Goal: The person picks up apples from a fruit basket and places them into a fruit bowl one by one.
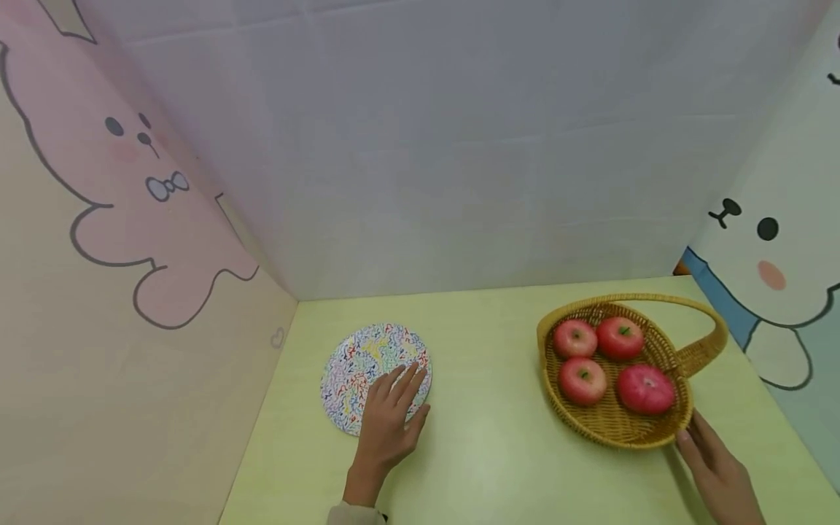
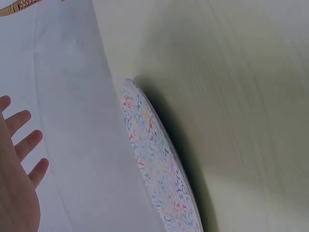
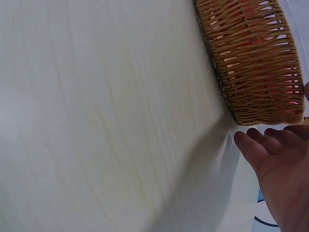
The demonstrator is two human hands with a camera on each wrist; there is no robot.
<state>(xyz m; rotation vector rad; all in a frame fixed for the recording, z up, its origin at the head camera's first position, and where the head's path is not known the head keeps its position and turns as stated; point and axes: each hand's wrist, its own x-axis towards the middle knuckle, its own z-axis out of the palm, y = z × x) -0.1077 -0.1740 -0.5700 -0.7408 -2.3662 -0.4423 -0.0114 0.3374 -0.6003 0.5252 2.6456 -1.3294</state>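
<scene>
My left hand (image 1: pixel 389 423) is over the near right part of a round flat disc (image 1: pixel 351 364) with colourful squiggles, fingers extended and spread, holding nothing. In the left wrist view, the disc shows edge-on as a thin slab, and the fingers (image 2: pixel 30 145) stand apart from it. At the right, my right hand (image 1: pixel 718 467) is at the near right side of a woven wicker basket (image 1: pixel 584 426), thumb by the rim. From the right wrist view, its fairly straight fingers lie right at the basket's outer wall (image 3: pixel 256 72). Three red apples (image 1: pixel 582 380) and a flatter pinkish-red fruit (image 1: pixel 646 390) lie inside.
The basket's arched handle (image 1: pixel 712 343) leans to the far right. A pale yellow table (image 1: pixel 485 437) carries everything. A plain white back wall (image 1: pixel 420 168) and side panels with cartoon animals (image 1: pixel 157 219) enclose it.
</scene>
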